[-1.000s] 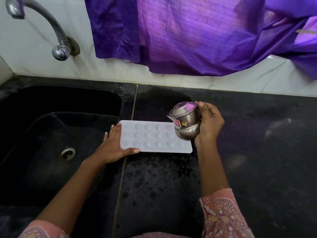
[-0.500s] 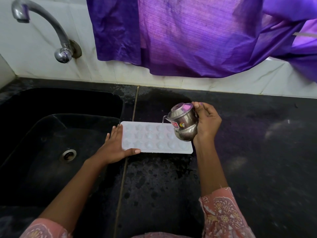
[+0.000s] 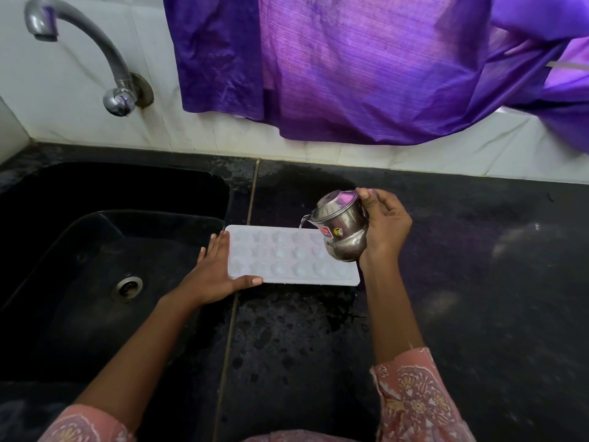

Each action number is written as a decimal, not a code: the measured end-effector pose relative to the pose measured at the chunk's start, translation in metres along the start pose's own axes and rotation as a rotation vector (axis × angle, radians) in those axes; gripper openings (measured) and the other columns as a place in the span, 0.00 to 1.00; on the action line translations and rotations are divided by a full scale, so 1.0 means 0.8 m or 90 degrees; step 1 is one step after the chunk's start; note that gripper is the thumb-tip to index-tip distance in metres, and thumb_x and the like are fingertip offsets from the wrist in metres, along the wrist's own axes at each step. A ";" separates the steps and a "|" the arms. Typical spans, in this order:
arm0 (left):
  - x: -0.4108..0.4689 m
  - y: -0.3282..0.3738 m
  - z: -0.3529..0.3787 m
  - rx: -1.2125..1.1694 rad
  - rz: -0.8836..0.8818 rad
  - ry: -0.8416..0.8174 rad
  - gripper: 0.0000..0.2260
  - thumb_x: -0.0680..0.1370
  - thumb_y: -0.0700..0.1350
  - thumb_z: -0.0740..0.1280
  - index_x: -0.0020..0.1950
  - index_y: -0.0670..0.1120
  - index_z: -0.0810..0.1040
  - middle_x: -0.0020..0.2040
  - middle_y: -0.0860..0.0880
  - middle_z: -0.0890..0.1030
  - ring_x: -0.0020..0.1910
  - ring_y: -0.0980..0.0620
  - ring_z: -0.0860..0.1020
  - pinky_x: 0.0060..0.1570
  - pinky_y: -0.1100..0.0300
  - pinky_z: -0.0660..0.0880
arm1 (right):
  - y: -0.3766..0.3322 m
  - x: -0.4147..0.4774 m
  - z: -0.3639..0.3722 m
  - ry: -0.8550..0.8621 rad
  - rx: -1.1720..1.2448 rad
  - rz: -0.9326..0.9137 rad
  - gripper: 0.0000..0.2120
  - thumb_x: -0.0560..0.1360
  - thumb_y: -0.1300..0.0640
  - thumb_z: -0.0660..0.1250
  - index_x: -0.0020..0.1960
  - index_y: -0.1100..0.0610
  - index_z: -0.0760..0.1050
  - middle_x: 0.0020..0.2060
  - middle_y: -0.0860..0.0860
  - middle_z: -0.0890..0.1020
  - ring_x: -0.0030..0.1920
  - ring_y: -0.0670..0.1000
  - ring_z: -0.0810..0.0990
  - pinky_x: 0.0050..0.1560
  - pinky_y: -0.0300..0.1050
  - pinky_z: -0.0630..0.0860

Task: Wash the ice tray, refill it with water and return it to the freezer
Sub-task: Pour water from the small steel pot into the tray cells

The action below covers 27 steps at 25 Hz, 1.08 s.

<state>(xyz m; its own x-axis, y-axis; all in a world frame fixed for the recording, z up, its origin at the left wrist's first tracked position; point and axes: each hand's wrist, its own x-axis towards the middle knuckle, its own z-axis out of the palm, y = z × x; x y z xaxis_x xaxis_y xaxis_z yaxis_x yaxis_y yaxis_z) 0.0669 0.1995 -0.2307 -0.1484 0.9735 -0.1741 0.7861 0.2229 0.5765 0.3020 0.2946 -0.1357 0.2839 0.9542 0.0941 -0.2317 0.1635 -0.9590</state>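
Observation:
A white ice tray [image 3: 287,256] with rows of round cups lies flat on the black counter, just right of the sink. My left hand [image 3: 216,272] holds its left end, thumb along the near edge and fingers flat by the side. My right hand [image 3: 382,228] grips a small steel pot [image 3: 342,228], tilted left over the tray's far right corner. A thin stream of water runs from the pot's rim into a cup at the tray's far right.
The black sink [image 3: 95,250] with its drain [image 3: 129,287] lies at the left, under a curved steel tap [image 3: 95,55] on the white tiled wall. Purple cloth [image 3: 350,65] hangs over the wall behind. The wet black counter [image 3: 478,282] stretches to the right.
The pot has tipped further left and water now runs from its rim into the tray. My left hand has stayed on the tray's left end.

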 end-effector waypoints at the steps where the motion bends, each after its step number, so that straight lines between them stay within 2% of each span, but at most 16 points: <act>1: 0.000 0.000 0.000 -0.001 0.000 -0.001 0.57 0.61 0.71 0.62 0.76 0.44 0.36 0.78 0.49 0.38 0.75 0.53 0.35 0.72 0.54 0.36 | 0.000 0.000 0.000 0.000 -0.003 -0.002 0.06 0.68 0.62 0.73 0.38 0.52 0.80 0.34 0.45 0.82 0.40 0.46 0.80 0.48 0.44 0.79; 8: 0.001 -0.003 0.001 -0.006 0.003 0.005 0.58 0.59 0.73 0.60 0.76 0.45 0.36 0.77 0.49 0.38 0.75 0.54 0.35 0.71 0.55 0.36 | -0.001 0.000 0.000 0.000 -0.009 -0.005 0.07 0.68 0.62 0.73 0.37 0.50 0.79 0.31 0.43 0.82 0.39 0.44 0.80 0.48 0.44 0.79; 13: 0.001 -0.004 0.002 -0.007 0.005 0.008 0.59 0.58 0.74 0.60 0.76 0.45 0.36 0.78 0.49 0.38 0.75 0.53 0.36 0.71 0.55 0.36 | -0.001 -0.001 0.000 0.007 -0.009 0.002 0.07 0.68 0.61 0.73 0.37 0.51 0.79 0.35 0.46 0.82 0.42 0.47 0.80 0.49 0.46 0.79; 19: 0.000 -0.003 0.001 -0.005 0.008 0.007 0.59 0.58 0.74 0.59 0.76 0.45 0.36 0.78 0.49 0.38 0.75 0.54 0.35 0.71 0.55 0.35 | 0.000 -0.006 0.004 0.029 0.054 0.042 0.05 0.69 0.62 0.72 0.38 0.54 0.79 0.32 0.45 0.81 0.35 0.42 0.79 0.38 0.37 0.77; 23: -0.001 -0.003 0.002 -0.004 0.007 0.010 0.58 0.59 0.74 0.59 0.76 0.45 0.36 0.78 0.49 0.38 0.74 0.54 0.35 0.71 0.56 0.35 | 0.000 -0.011 0.012 0.020 0.097 0.067 0.03 0.70 0.63 0.71 0.39 0.57 0.79 0.35 0.50 0.81 0.34 0.42 0.79 0.36 0.35 0.76; 27: 0.000 -0.004 0.002 -0.007 0.012 0.016 0.59 0.58 0.75 0.59 0.76 0.46 0.36 0.78 0.50 0.38 0.74 0.55 0.35 0.70 0.56 0.35 | 0.002 -0.016 0.023 -0.001 0.082 0.072 0.04 0.69 0.63 0.72 0.39 0.56 0.78 0.34 0.49 0.81 0.33 0.41 0.79 0.36 0.35 0.76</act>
<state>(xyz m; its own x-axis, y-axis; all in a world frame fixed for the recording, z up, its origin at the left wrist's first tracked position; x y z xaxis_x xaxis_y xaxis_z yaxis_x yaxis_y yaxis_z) 0.0652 0.1988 -0.2343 -0.1490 0.9783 -0.1441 0.7817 0.2057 0.5887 0.2808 0.2873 -0.1338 0.2469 0.9690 -0.0124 -0.3802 0.0851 -0.9210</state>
